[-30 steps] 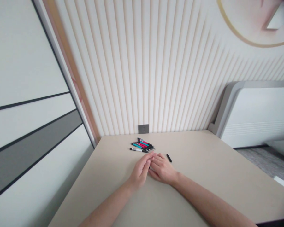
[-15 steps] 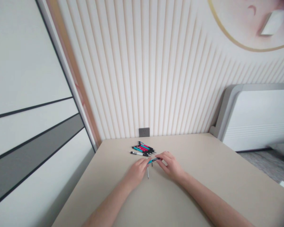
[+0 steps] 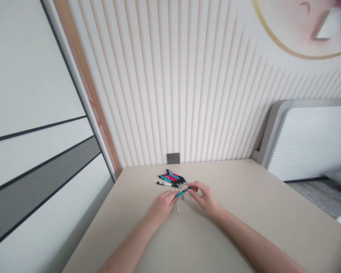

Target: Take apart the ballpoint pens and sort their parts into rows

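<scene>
A blue and black pen [image 3: 183,192] is held between my two hands, tilted up toward the right. My left hand [image 3: 165,204] pinches its blue end, and my right hand [image 3: 203,196] has its fingers closed on the black end. Below the pen, a thin silvery rod [image 3: 177,207], perhaps a refill, lies on the table. Beside it is a small dark piece [image 3: 183,197], partly hidden and too small to name. Just beyond my hands lies a white and black pen [image 3: 167,184], in front of a pile of blue, pink and black pens [image 3: 172,177].
The beige table [image 3: 204,242] reaches back to a ribbed white wall [image 3: 170,83] with a dark socket [image 3: 173,158] low on it. A white and grey cabinet [image 3: 39,167] stands on the left. A white, grey-edged headboard [image 3: 309,140] is at the right.
The pen tilts more steeply now, its right end raised a little and its left end lowered. My right hand's fingers have shifted slightly on it. The pile has not moved.
</scene>
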The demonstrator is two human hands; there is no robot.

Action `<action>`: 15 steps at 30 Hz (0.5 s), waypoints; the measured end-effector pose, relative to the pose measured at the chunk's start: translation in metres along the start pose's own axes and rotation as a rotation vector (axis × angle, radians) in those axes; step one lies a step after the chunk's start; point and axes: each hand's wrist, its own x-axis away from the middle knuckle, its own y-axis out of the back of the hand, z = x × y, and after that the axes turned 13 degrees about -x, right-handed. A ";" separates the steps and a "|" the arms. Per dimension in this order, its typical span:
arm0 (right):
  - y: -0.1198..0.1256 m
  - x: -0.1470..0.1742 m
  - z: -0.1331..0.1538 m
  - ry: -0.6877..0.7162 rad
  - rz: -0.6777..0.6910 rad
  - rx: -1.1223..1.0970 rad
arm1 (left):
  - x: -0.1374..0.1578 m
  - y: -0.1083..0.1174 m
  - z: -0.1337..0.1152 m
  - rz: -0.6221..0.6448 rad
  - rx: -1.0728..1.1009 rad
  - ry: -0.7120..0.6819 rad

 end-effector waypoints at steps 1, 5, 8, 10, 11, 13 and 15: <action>0.001 -0.001 0.000 -0.010 -0.020 0.003 | 0.000 0.000 0.001 0.002 -0.008 0.003; 0.010 -0.004 -0.005 -0.070 -0.149 0.017 | 0.002 -0.003 0.006 -0.017 -0.062 0.069; 0.022 -0.008 -0.014 -0.109 -0.254 0.015 | 0.003 -0.002 0.011 -0.022 -0.105 0.128; 0.031 -0.010 -0.021 -0.122 -0.307 -0.013 | 0.003 0.000 0.014 -0.015 -0.135 0.152; 0.036 -0.012 -0.024 -0.131 -0.330 -0.032 | 0.002 0.001 0.015 -0.011 -0.149 0.159; 0.045 -0.014 -0.031 -0.162 -0.370 -0.057 | 0.002 0.004 0.017 -0.006 -0.170 0.165; 0.055 -0.015 -0.038 -0.214 -0.372 -0.050 | 0.002 0.007 0.018 0.000 -0.183 0.159</action>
